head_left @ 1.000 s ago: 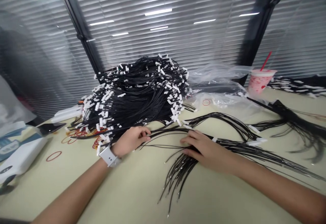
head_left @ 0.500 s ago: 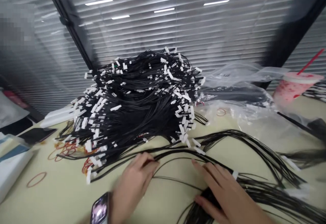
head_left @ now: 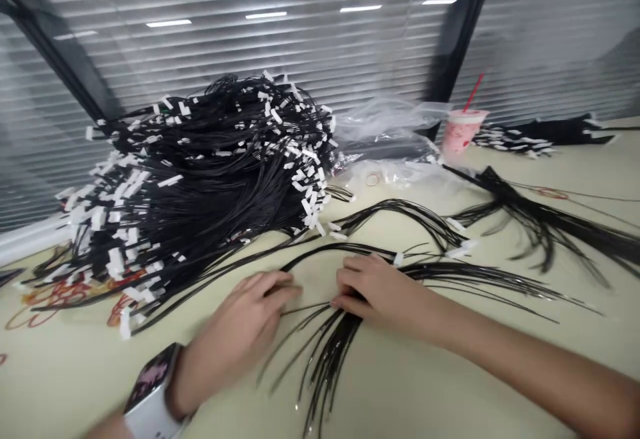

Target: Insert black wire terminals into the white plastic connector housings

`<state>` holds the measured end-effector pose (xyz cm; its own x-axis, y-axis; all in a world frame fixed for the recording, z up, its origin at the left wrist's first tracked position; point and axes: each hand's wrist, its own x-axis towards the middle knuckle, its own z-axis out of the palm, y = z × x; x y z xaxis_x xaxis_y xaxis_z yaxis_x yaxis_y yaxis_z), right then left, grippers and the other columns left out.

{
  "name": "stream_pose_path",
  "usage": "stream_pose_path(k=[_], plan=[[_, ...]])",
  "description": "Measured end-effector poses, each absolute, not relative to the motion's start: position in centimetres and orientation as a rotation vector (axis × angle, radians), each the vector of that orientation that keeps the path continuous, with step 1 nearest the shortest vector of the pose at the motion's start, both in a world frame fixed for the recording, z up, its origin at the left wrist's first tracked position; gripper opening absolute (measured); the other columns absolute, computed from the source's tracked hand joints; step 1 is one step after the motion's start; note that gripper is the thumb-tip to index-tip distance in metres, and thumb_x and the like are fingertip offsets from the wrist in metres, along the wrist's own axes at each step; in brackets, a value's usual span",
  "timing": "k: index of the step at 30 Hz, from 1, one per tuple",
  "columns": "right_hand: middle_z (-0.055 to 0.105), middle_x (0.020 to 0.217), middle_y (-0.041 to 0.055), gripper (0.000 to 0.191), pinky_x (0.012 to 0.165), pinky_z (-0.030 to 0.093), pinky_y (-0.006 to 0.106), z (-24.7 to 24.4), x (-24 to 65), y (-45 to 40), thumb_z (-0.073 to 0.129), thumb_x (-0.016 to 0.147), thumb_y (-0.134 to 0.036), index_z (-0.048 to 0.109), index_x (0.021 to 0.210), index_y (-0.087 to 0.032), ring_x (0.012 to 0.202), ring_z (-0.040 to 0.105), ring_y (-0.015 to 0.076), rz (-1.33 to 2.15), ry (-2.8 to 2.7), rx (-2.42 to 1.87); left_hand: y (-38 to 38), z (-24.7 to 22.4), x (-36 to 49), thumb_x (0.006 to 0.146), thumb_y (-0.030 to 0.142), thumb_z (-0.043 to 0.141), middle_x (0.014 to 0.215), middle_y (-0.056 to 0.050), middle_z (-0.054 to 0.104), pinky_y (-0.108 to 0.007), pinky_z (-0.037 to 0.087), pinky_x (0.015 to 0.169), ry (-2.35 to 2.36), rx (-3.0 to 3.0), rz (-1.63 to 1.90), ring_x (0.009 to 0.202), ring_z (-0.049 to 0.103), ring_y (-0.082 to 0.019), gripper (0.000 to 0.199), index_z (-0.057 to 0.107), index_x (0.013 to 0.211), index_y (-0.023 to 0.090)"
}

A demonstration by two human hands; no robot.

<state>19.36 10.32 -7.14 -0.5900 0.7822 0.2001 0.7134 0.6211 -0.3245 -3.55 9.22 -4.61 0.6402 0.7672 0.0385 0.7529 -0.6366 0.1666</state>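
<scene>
a loose bunch of thin black wires [head_left: 333,352] lay in front of the big cable pile [head_left: 225,186], off its right end, with the bare tips fanning out toward us. our right hand [head_left: 373,286] was closed over the bunch, its fingers curled and its thumb bent in. our left hand [head_left: 255,306], closer in to the pile's front, held thumb and forefinger narrowly together; it was blurred, and we could not tell whether they pinched a wire. we wore a pale-strapped watch [head_left: 155,389] on that wrist. the pile itself was a tall heap of black cables with many white tags at their ends. red and orange rubber bands [head_left: 65,296] were scattered by its left front corner. just right of the pile sat clear plastic bags [head_left: 390,139]; farther right of it stood a pink cup [head_left: 463,132] with a red straw, then more white-tagged cables [head_left: 540,136]. slatted blinds [head_left: 300,39] rose behind the pile, and a pale table [head_left: 425,386] spread beneath it.
</scene>
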Motion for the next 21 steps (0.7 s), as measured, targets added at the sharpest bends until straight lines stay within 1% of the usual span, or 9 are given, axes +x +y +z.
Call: stream_pose_path(k=[3, 6, 7, 9, 11, 13, 16, 19, 21], plan=[[0.053, 0.084, 0.0038, 0.021, 0.078, 0.038, 0.033, -6.3, 19.5, 9.7, 0.051, 0.085, -0.036, 0.055, 0.076, -0.018, 0.083, 0.051, 0.0171, 0.274, -2.554, -1.123, 8.0, -3.8, -2.2, 0.091, 0.027, 0.036, 0.121, -0.005, 0.050, -0.039, 0.036, 0.099, 1.228, 2.673, 0.203, 0.113, 0.044, -0.021, 0.029, 0.052, 0.115, 0.026], [0.054, 0.089, 0.0040, 0.026, 0.079, 0.039, 0.027, -4.5, 21.8, 10.1, 0.042, 0.090, -0.038, 0.058, 0.083, -0.019, 0.086, 0.051, 0.0144, 0.266, -2.502, -1.102, 6.6, -3.0, -0.3, 0.084, 0.047, 0.045, 0.115, -0.007, 0.052, -0.040, 0.041, 0.092, 1.166, 2.661, 0.185, 0.105, 0.049, -0.024, 0.039, 0.052, 0.115, 0.024], [0.054, 0.091, 0.0043, 0.029, 0.079, 0.040, 0.026, -3.9, 23.2, 10.4, 0.036, 0.092, -0.037, 0.058, 0.086, -0.019, 0.087, 0.052, 0.0135, 0.261, -2.460, -1.129, 6.3, -2.8, 0.4, 0.082, 0.051, 0.046, 0.111, -0.007, 0.053, -0.040, 0.042, 0.090, 1.156, 2.660, 0.174, 0.102, 0.051, -0.024, 0.041, 0.053, 0.113, 0.023], [0.056, 0.095, 0.0076, 0.034, 0.079, 0.041, 0.029, -3.0, 26.5, 11.1, 0.029, 0.094, -0.036, 0.056, 0.097, -0.016, 0.087, 0.053, 0.0152, 0.223, -2.335, -1.256, 6.3, -2.6, 2.1, 0.081, 0.054, 0.045, 0.103, -0.008, 0.055, -0.040, 0.043, 0.086, 1.185, 2.667, 0.180, 0.097, 0.053, -0.025, 0.044, 0.055, 0.107, 0.020], [0.058, 0.094, 0.0102, 0.037, 0.071, 0.044, 0.031, -2.7, 29.1, 11.7, 0.041, 0.088, -0.043, 0.054, 0.105, -0.012, 0.082, 0.056, 0.0177, 0.230, -2.278, -1.378, 6.7, -2.7, 4.1, 0.080, 0.057, 0.044, 0.097, -0.010, 0.056, -0.040, 0.044, 0.083, 1.250, 2.686, 0.215, 0.094, 0.053, -0.027, 0.048, 0.056, 0.100, 0.016], [0.060, 0.086, 0.0082, 0.044, 0.062, 0.046, 0.029, -3.0, 30.0, 12.2, 0.043, 0.087, -0.046, 0.053, 0.110, -0.010, 0.073, 0.058, 0.0160, 0.291, -2.307, -1.440, 7.5, -3.1, 6.4, 0.081, 0.055, 0.044, 0.096, -0.012, 0.057, -0.039, 0.044, 0.082, 1.279, 2.766, 0.224, 0.094, 0.054, -0.028, 0.046, 0.058, 0.092, 0.013], [0.061, 0.092, 0.0051, 0.037, 0.067, 0.049, 0.031, -4.1, 28.1, 12.9, 0.048, 0.087, -0.041, 0.052, 0.111, -0.013, 0.077, 0.059, 0.0137, 0.344, -2.422, -1.456, 8.6, -3.7, 9.1, 0.084, 0.037, 0.048, 0.102, -0.018, 0.056, -0.040, 0.043, 0.083, 1.300, 2.818, 0.259, 0.099, 0.052, -0.030, 0.035, 0.056, 0.100, 0.007], [0.060, 0.097, 0.0049, 0.026, 0.072, 0.050, 0.033, -4.7, 25.6, 14.1, 0.050, 0.088, -0.034, 0.056, 0.103, -0.013, 0.081, 0.059, 0.0138, 0.340, -2.561, -1.485, 9.3, -4.1, 9.9, 0.087, 0.017, 0.041, 0.099, -0.015, 0.059, -0.036, 0.044, 0.077, 1.254, 2.860, 0.209, 0.091, 0.056, -0.026, 0.022, 0.056, 0.100, 0.008], [0.059, 0.101, 0.0058, 0.025, 0.075, 0.049, 0.035, -4.7, 24.9, 15.3, 0.050, 0.087, -0.032, 0.056, 0.103, -0.014, 0.086, 0.058, 0.0150, 0.299, -2.617, -1.530, 9.6, -4.2, 9.3, 0.087, 0.013, 0.040, 0.096, -0.012, 0.060, -0.034, 0.044, 0.075, 1.211, 2.883, 0.159, 0.086, 0.058, -0.023, 0.019, 0.056, 0.096, 0.012]])
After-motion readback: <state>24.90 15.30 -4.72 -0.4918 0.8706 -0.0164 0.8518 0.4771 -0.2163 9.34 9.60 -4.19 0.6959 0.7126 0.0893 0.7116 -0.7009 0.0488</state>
